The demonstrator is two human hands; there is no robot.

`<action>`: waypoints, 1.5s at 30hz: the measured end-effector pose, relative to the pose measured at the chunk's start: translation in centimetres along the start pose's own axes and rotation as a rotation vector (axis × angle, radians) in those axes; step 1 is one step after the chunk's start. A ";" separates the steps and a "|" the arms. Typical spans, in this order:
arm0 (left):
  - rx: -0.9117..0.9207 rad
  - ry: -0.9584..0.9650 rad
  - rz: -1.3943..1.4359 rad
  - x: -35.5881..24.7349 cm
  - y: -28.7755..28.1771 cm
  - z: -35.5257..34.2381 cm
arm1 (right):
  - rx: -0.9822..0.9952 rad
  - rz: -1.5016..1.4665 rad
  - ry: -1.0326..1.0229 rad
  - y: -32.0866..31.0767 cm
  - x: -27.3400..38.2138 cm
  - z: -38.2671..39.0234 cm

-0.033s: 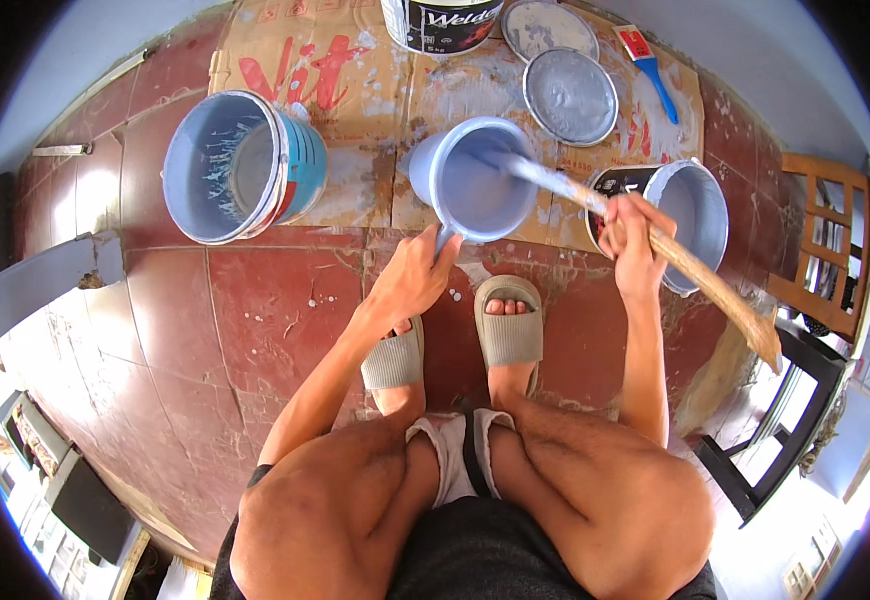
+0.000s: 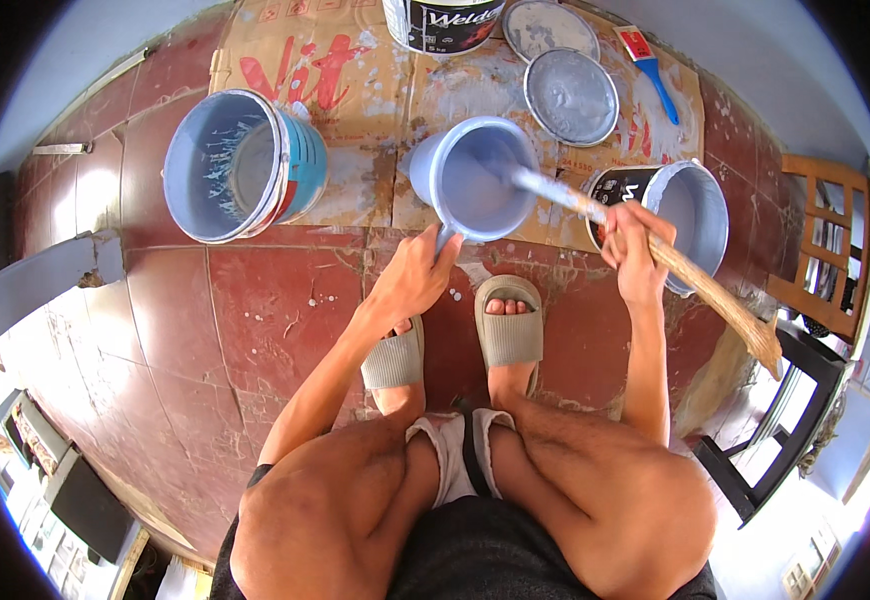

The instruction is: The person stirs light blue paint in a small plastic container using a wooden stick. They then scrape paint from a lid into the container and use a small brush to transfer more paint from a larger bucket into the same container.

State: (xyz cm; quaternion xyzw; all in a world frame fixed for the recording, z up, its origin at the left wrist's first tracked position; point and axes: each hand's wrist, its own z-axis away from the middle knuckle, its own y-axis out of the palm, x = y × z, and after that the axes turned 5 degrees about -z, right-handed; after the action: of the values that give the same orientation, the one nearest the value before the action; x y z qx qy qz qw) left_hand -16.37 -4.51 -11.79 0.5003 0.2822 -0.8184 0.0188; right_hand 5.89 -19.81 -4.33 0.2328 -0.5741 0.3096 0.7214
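Observation:
A light-blue plastic dipper (image 2: 422, 172) stands on paint-spattered cardboard in front of me, with blue-grey paint inside. My left hand (image 2: 415, 275) is closed around its handle at the near side. In my right hand (image 2: 638, 250) is a long wooden stick (image 2: 717, 293), gripped partway along. The stick slants down to the left, its paint-coated end inside the dipper; the very tip is blurred. Close to my right hand stands a black-labelled bucket (image 2: 610, 190) with grey-blue paint in it. A blue bucket (image 2: 302, 165), paint-streaked inside, is at the left.
The flattened cardboard (image 2: 363, 195) lies on red floor tiles (image 2: 275, 330). Farther back are another bucket (image 2: 440, 28), two paint-smeared lids (image 2: 573, 95) and a blue-handled paintbrush (image 2: 658, 88). My sandalled feet (image 2: 510, 338) are just below the dipper. Dark furniture (image 2: 790, 425) stands at the right.
The stick has shifted slightly inside the dipper, its outer end a little lower. My right hand has moved slightly with it; my left hand stays on the handle.

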 end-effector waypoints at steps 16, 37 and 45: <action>-0.012 -0.006 0.086 -0.6 0.2 -0.4 | 0.090 -0.325 0.164 0.6 -0.1 -0.4; -0.057 0.039 0.039 0.0 0.1 -0.7 | 0.219 -0.047 0.012 0.8 1.0 0.2; -0.027 0.048 0.009 -0.3 -0.9 -0.7 | 0.075 0.092 0.008 -0.4 0.0 0.5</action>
State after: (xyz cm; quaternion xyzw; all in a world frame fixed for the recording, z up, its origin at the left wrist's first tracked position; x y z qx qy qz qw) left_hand -15.89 -3.53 -11.39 0.5205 0.2915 -0.8022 0.0224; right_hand 5.82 -20.44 -4.21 0.2318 -0.5691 0.3646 0.6996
